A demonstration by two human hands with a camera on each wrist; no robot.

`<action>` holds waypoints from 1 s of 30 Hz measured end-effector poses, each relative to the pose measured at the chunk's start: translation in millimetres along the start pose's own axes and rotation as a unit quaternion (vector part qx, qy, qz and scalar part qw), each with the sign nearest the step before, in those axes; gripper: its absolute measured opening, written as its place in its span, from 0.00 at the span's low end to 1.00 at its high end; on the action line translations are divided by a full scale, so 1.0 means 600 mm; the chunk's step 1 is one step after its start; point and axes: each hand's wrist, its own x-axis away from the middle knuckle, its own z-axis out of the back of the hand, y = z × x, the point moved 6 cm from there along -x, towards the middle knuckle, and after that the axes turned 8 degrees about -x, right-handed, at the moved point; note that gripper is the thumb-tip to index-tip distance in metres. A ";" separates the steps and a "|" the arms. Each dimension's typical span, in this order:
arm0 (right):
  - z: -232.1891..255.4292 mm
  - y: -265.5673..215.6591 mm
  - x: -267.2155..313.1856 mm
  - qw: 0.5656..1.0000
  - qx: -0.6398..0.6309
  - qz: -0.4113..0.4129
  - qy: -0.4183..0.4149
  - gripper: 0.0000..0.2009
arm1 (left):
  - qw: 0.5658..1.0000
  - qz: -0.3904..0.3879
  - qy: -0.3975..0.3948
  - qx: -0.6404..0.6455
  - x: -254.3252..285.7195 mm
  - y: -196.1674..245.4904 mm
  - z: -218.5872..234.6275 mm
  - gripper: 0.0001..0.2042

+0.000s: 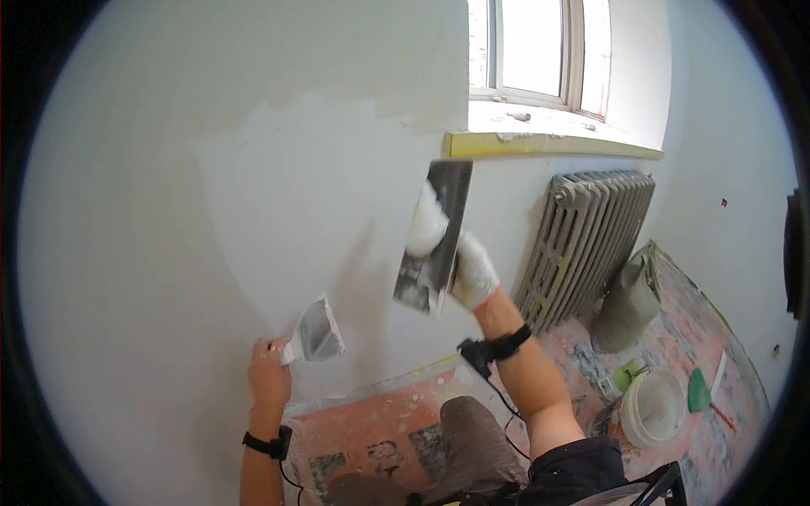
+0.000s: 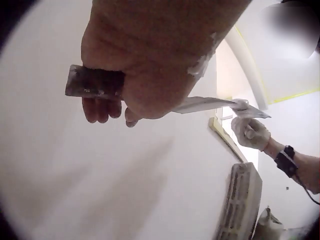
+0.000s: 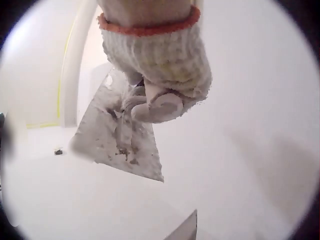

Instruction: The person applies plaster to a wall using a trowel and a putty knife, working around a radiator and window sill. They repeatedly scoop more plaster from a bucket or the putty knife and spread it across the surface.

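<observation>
My bare left hand (image 1: pixel 270 377) grips the handle (image 2: pixel 95 82) of a putty knife, whose wide, smeared blade (image 1: pixel 318 331) tilts upward near the wall (image 1: pixel 287 211). In a white knitted glove, my right hand (image 1: pixel 475 271) holds a long rectangular steel trowel (image 1: pixel 451 202), raised in front of the wall. A lump of white plaster (image 1: pixel 428 223) lies on the trowel's face. The right wrist view shows the gloved fingers (image 3: pixel 157 107) curled round the grip behind the streaked trowel plate (image 3: pixel 107 130). The two tools are apart. Wet-looking pale plaster covers part of the wall.
A window sill (image 1: pixel 540 145) with small items on it juts out at upper right, above a ribbed radiator (image 1: pixel 591 228). Beside the radiator stands a grey sack (image 1: pixel 626 310). On the spattered floor are a white bucket (image 1: pixel 656 409) and a green scraper (image 1: pixel 699 390).
</observation>
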 end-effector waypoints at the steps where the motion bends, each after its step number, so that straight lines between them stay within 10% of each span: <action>1: -0.012 -0.041 -0.017 0.999 0.037 0.016 -0.020 0.13 | 1.000 -0.008 0.008 0.011 -0.014 0.012 0.007 0.19; 5: -0.023 -0.122 -0.103 0.973 -0.016 -0.020 -0.227 0.12 | 0.997 -0.046 0.059 0.010 -0.077 0.037 -0.024 0.21; 23: -0.059 -0.195 -0.328 0.987 0.098 0.057 -0.116 0.21 | 0.991 -0.083 0.075 -0.070 -0.223 0.135 -0.064 0.26; 26: -0.067 -0.188 -0.346 0.938 0.179 0.272 -0.120 0.17 | 0.989 -0.088 0.103 -0.053 -0.227 0.136 -0.076 0.26; 30: -0.170 -0.125 -0.311 0.974 0.159 0.146 -0.072 0.19 | 0.988 -0.092 0.098 -0.069 -0.227 0.111 -0.087 0.29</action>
